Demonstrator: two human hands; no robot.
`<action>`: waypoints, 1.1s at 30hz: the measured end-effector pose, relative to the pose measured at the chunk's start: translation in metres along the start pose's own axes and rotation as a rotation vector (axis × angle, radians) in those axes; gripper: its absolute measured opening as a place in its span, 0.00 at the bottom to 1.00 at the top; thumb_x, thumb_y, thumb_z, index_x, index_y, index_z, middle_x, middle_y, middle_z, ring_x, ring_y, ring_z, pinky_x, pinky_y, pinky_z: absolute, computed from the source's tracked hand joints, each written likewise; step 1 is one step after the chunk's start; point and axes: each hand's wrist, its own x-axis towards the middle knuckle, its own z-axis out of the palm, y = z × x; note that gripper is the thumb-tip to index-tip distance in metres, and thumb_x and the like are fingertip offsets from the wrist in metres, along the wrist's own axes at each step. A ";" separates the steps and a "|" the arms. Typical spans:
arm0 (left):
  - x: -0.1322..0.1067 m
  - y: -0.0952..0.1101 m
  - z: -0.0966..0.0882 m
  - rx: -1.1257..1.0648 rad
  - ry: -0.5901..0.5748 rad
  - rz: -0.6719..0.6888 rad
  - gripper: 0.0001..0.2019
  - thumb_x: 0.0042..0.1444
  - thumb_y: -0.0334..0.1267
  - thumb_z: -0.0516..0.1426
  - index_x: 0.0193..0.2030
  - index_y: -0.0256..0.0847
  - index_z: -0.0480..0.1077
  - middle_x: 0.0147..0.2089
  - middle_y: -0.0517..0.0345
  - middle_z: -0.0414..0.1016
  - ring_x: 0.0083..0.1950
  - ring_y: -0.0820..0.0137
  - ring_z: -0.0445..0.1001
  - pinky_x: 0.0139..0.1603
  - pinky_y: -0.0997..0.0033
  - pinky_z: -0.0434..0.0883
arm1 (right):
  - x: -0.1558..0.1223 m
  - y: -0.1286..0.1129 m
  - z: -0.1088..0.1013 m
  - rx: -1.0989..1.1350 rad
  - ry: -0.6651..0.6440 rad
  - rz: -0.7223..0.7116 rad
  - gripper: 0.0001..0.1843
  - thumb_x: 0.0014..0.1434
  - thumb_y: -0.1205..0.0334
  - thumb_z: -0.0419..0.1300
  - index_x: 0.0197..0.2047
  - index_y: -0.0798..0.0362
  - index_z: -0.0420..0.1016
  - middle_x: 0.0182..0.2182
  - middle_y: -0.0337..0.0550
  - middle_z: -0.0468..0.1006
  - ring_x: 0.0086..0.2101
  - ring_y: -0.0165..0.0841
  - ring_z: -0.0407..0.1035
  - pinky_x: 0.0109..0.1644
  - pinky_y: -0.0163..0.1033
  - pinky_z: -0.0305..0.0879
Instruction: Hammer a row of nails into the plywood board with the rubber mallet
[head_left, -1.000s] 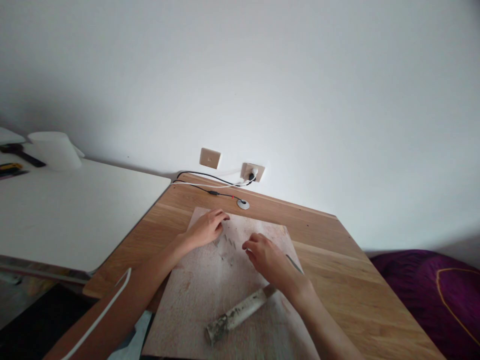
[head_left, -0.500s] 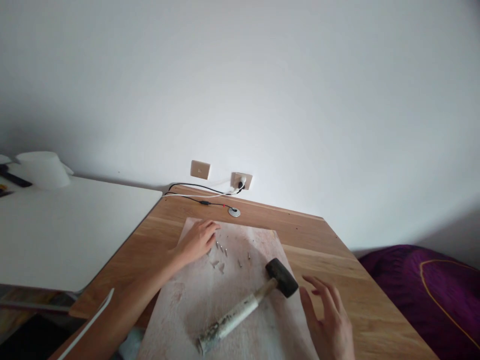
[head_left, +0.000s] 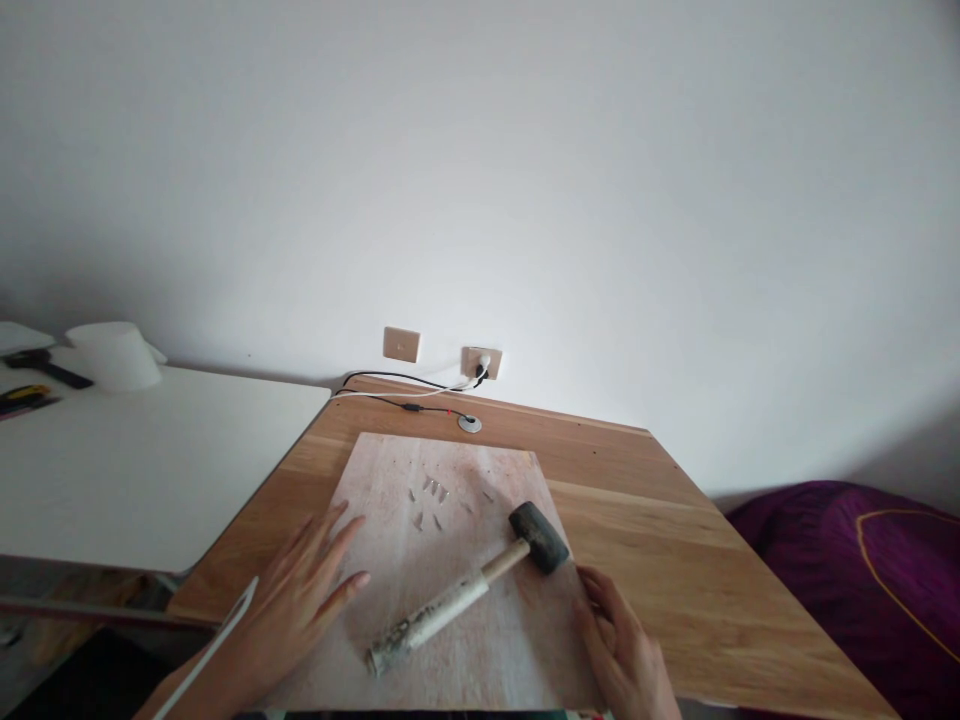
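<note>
A rubber mallet with a black head and a worn, white-wrapped handle lies diagonally on a pale, stained board. Several small metal pieces, perhaps screws or pins, are scattered over the board's far half; they are too small to name surely. My left hand has its fingers spread over the board's left edge. At the right edge, just below the mallet head, my right hand has curled fingers gripping the board's side. Its fingertips are partly hidden.
The board rests on a wooden table against a white wall. Cables run along the table's back to a wall socket. To the left, a white table bears a white roll and tools. A purple beanbag-like object sits right.
My left hand has drawn back from the small metal pieces to the board's left edge. My right hand has closed on the right edge. The board has shifted slightly left with the mallet.
</note>
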 end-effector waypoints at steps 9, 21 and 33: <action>0.002 -0.062 -0.024 0.024 0.016 -0.066 0.26 0.71 0.54 0.48 0.69 0.46 0.67 0.74 0.50 0.66 0.74 0.55 0.65 0.76 0.51 0.63 | -0.006 -0.023 0.030 0.216 -0.269 -0.070 0.23 0.68 0.42 0.59 0.56 0.49 0.78 0.52 0.51 0.86 0.52 0.43 0.81 0.57 0.42 0.78; 0.005 -0.071 -0.031 0.017 -0.026 -0.138 0.28 0.69 0.56 0.48 0.68 0.43 0.67 0.72 0.49 0.69 0.71 0.55 0.69 0.75 0.52 0.64 | -0.007 -0.042 0.038 0.195 -0.291 -0.105 0.26 0.67 0.39 0.58 0.53 0.50 0.81 0.46 0.52 0.87 0.46 0.44 0.83 0.52 0.41 0.80; 0.008 -0.101 -0.055 0.037 0.047 -0.433 0.29 0.64 0.59 0.46 0.58 0.40 0.71 0.62 0.42 0.76 0.64 0.50 0.75 0.68 0.48 0.70 | -0.005 -0.066 0.068 0.274 -0.367 -0.134 0.22 0.69 0.45 0.59 0.57 0.51 0.80 0.50 0.52 0.86 0.50 0.43 0.81 0.53 0.42 0.79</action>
